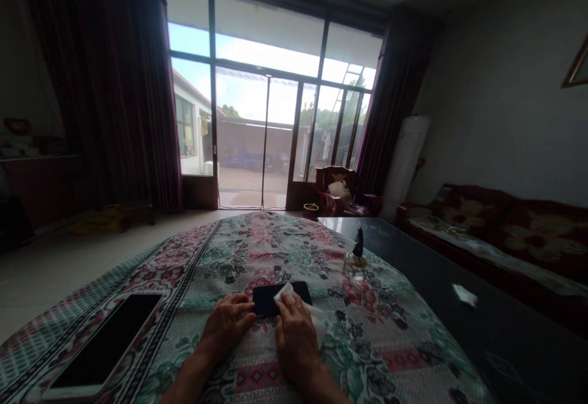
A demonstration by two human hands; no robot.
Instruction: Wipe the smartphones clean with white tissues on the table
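Note:
A dark smartphone (pixel 265 301) lies flat on the floral tablecloth (pixel 275 239), its long side across my view. My left hand (pixel 228 324) is closed at the phone's left end, the fingertips holding that edge. My right hand (pixel 296 333) presses a white tissue (pixel 316 318) onto the right part of the phone, fingers over the tissue. Part of the tissue sticks out on both sides of the hand. Beyond my right hand stands a clear bottle (pixel 355 265) with a black pump top.
A large white-framed tablet or phone (pixel 108 343) lies at the table's left. On the right, a dark glossy table (pixel 427 281) bears a crumpled white paper (pixel 465 295). A wooden sofa (pixel 505 220) and an armchair (pixel 337 187) stand behind, near a glass door (pixel 243 147).

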